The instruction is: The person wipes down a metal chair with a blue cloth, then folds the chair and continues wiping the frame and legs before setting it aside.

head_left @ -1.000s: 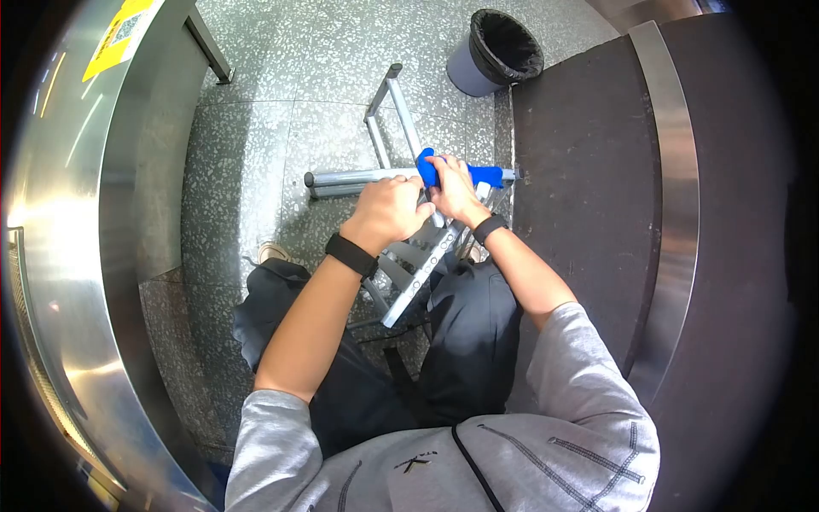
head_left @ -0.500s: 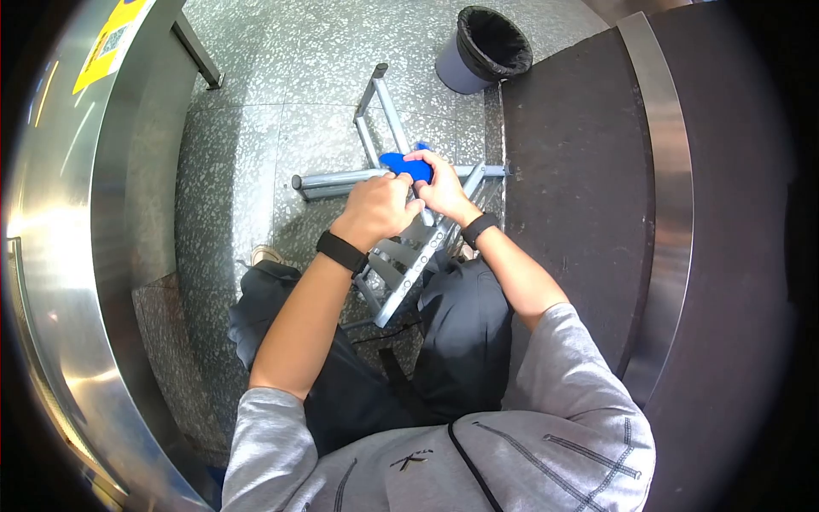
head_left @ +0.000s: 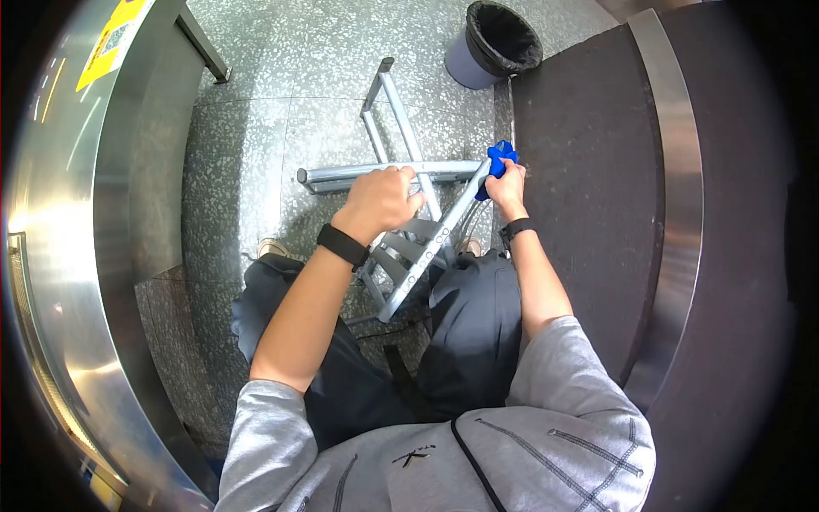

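Observation:
A grey metal folding frame [head_left: 431, 253] with several flat slats lies tilted on the floor between my knees, its tubes spreading up and to the left. My left hand [head_left: 381, 201] is closed around a tube of the frame, close to where the tubes cross. Off to the right, at the frame's upper right corner, my right hand [head_left: 507, 187] grips a crumpled blue cloth [head_left: 502, 157]. The cloth lies against the end of a tube, and part of it hangs below my fingers.
A bin [head_left: 471, 64] with a black liner stands on the speckled floor [head_left: 247, 154] at the top. A steel counter [head_left: 136, 171] runs down the left side. On the right is a dark surface [head_left: 589, 171] with a steel edge [head_left: 674, 128].
My right hand has moved right with the blue cloth, from the middle of the frame to its right corner. My left hand stays near the same place, now apart from the cloth.

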Demonstrator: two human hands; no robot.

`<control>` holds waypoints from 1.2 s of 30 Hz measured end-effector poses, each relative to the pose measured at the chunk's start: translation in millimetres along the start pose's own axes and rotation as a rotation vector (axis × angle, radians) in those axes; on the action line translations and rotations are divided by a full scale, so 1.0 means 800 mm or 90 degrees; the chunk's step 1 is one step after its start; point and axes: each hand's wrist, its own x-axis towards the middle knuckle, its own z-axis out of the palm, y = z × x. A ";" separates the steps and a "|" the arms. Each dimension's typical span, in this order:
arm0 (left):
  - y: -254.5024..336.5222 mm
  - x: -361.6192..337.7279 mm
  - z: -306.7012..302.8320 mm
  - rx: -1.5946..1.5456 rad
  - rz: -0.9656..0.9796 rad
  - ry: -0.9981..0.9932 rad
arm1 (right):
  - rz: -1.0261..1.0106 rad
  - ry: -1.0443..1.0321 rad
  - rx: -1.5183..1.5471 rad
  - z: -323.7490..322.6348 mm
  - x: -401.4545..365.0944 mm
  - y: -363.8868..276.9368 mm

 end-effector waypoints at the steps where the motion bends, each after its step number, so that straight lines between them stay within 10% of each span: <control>1: 0.000 0.002 0.001 -0.006 -0.003 -0.002 | 0.035 -0.033 -0.012 -0.010 0.002 -0.005; 11: -0.020 0.001 0.006 0.002 0.068 0.105 | -0.063 -0.277 0.198 -0.127 -0.024 -0.104; 14: -0.013 -0.002 0.019 0.047 0.062 0.032 | -0.108 -0.386 0.116 -0.114 -0.039 -0.132; 22: 0.045 -0.063 0.139 0.412 0.048 -0.307 | -0.083 -0.179 0.117 -0.110 -0.082 -0.112; 31: -0.033 -0.036 0.135 0.334 -0.065 -0.054 | -0.099 -0.459 -0.217 -0.063 -0.151 -0.054; 36: -0.044 -0.023 0.094 0.400 -0.100 0.139 | -0.219 -0.355 -0.257 -0.006 -0.178 -0.025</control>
